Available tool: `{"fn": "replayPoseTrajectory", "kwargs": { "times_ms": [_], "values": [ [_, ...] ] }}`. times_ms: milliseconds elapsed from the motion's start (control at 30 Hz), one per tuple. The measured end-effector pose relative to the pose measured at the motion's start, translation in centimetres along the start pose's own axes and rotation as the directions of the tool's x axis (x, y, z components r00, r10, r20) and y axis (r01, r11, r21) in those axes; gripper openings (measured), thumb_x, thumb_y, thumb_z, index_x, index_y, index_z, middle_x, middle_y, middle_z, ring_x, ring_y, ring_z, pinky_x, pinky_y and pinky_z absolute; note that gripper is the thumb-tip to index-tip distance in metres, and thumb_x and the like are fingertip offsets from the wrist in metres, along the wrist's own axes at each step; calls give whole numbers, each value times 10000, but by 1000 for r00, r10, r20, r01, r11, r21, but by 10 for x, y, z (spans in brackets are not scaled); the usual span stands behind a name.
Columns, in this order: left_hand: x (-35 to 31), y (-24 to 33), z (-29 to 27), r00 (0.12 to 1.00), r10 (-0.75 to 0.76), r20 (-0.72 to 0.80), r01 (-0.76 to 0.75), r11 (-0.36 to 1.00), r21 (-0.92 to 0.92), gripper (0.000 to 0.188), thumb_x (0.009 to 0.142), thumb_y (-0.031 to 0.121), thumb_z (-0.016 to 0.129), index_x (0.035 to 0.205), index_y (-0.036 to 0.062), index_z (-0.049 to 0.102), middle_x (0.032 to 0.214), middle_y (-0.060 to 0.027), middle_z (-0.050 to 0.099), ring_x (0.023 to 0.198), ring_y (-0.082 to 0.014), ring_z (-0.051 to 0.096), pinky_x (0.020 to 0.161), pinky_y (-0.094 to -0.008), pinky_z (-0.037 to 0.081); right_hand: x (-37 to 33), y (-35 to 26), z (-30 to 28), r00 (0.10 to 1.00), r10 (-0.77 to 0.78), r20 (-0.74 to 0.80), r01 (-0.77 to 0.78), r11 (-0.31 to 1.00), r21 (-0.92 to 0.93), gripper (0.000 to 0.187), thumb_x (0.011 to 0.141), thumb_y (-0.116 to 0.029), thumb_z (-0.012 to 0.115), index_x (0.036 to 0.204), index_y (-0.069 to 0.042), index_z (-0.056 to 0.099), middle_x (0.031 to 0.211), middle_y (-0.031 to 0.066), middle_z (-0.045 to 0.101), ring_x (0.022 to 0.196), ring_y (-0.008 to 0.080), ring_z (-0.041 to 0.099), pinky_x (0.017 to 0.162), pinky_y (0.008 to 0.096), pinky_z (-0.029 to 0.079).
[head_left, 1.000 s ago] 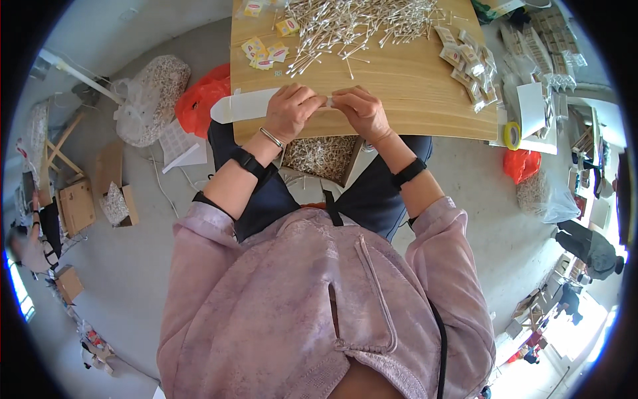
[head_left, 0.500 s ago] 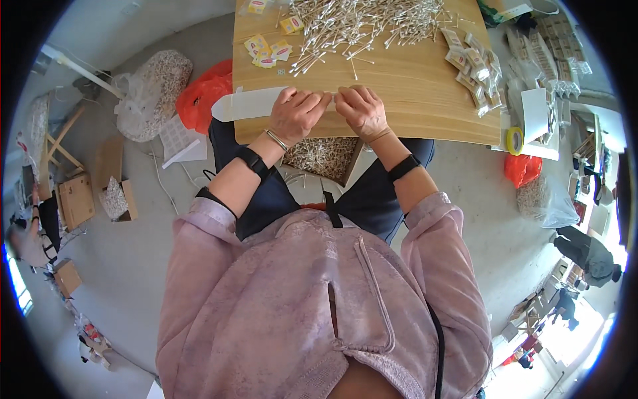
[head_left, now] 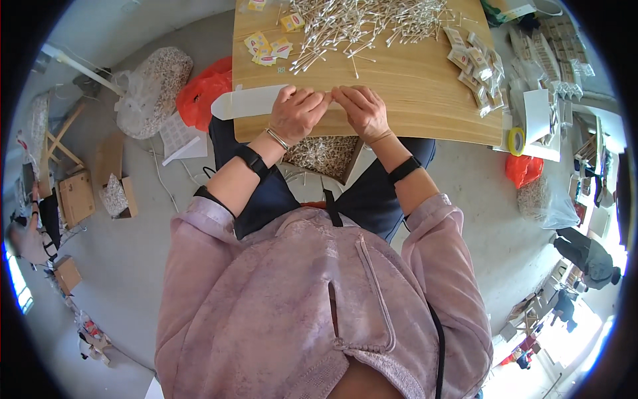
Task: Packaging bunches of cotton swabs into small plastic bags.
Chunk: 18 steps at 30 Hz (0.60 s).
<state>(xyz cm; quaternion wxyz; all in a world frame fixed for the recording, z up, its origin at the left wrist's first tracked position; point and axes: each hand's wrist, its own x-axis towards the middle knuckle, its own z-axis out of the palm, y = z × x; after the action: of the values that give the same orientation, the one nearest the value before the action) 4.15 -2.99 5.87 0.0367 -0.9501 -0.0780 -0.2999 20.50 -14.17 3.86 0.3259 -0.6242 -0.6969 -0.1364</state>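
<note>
Over the table's near edge, my left hand and my right hand are closed in pinches, fingertips almost meeting. Whatever sits between them is too small and covered to make out. A long pale strip, paper or plastic, lies under my left hand and sticks out to its left. Beyond the hands, a large heap of cotton swabs spreads across the wooden table. Small yellow-and-white labels lie to the heap's left, and several filled swab packets are piled at its right.
An open box of swabs sits between my knees below the table edge. At left on the floor are a red bag and a clear bag of swabs. A yellow tape roll lies at the right. Another person is far right.
My right hand has shifted slightly left, closer to my left hand, its fingers a little more extended. The left hand and the pale strip stay nearly the same.
</note>
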Motion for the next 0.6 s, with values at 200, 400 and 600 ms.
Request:
{"fn": "replayPoseTrajectory", "kwargs": {
  "times_ms": [200,400,600],
  "values": [
    [0,0,3,999,15,-38,-14,1000,23,229,780,155,578,988,150,674,827,95,553,815,-45,548,801,-270,341,-1,-1,2,999,17,-27,-18,1000,-10,421,630,-68,618,1049,-88,648,969,5,625,858,185,595,712,324,504],
    [0,-1,2,999,43,-26,-42,998,39,229,790,160,567,995,157,670,810,97,538,786,-21,536,803,-259,327,0,2,-3,1000,-10,5,10,1000,-24,410,630,-83,628,1040,-96,653,980,0,624,858,173,595,691,316,492],
    [0,-2,0,998,64,-14,-63,996,58,233,792,168,565,1001,154,666,798,92,532,777,-22,533,796,-259,328,0,2,-2,999,-34,-6,34,999,-36,393,650,-94,629,1042,-98,654,989,0,624,863,167,596,686,314,486]
  ]
}}
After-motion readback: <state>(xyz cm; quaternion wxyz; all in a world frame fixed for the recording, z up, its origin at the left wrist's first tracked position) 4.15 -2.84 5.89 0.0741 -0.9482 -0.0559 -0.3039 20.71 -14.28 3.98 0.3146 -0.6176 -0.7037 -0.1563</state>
